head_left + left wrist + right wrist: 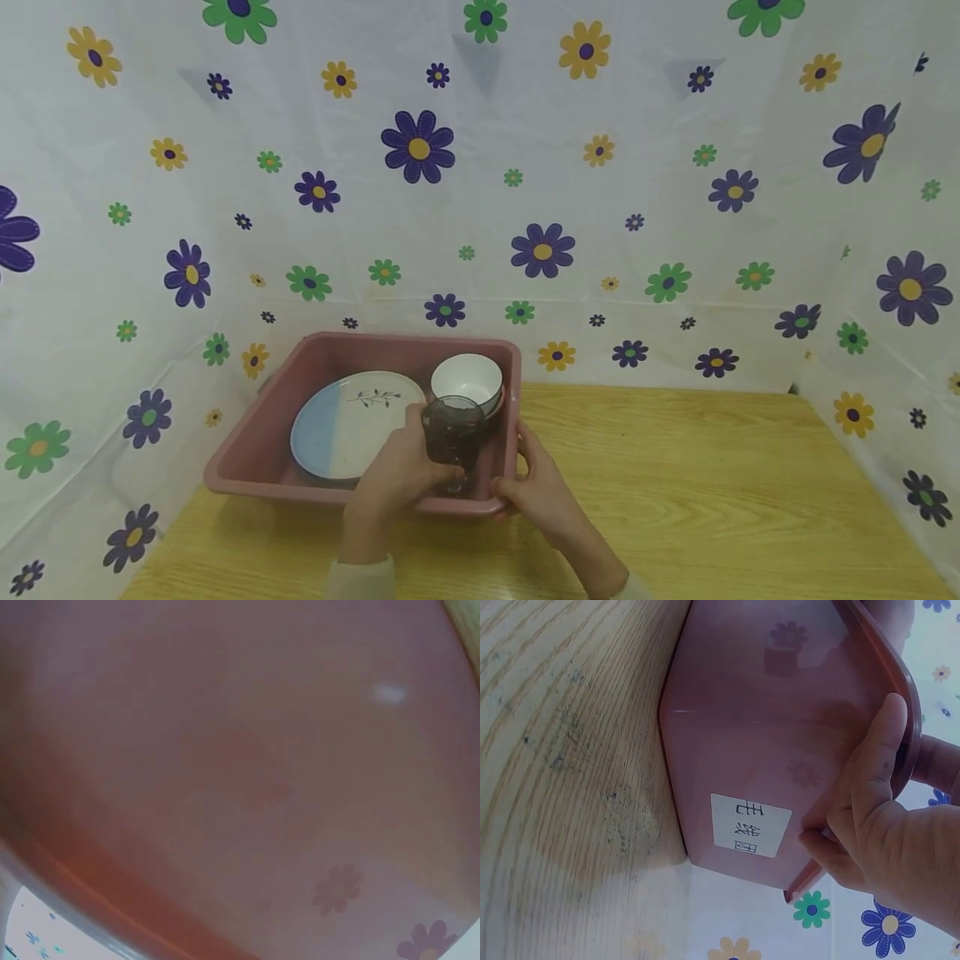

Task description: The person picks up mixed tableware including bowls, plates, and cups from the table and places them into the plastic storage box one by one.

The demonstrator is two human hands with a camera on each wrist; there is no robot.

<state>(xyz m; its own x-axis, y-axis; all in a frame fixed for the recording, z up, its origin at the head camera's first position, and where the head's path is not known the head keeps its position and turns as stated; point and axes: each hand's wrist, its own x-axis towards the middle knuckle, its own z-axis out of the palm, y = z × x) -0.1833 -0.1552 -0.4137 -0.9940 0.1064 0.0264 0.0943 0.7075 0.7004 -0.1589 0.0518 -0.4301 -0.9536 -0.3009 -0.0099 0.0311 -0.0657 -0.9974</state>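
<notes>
Near the front right corner of a pink plastic basin (258,487), my left hand (401,467) grips a dark tinted stemmed glass (453,429), thumb across its lower part. The glass stands roughly upright; its foot is partly hidden. My right hand (543,492) holds the basin's right rim near that corner, its fingers along the outer wall in the right wrist view. Behind the glass sits a white bowl (467,375), with other dishware partly visible beneath it. An oval blue-and-cream plate (315,437) with a leaf sprig lies to the left. The left wrist view shows only the basin's wall.
A wooden table (697,475) extends to the right of the basin. Behind and at both sides hangs a white flower-patterned cloth (645,108). On the basin's outer side is a white label (750,825) with handwritten characters.
</notes>
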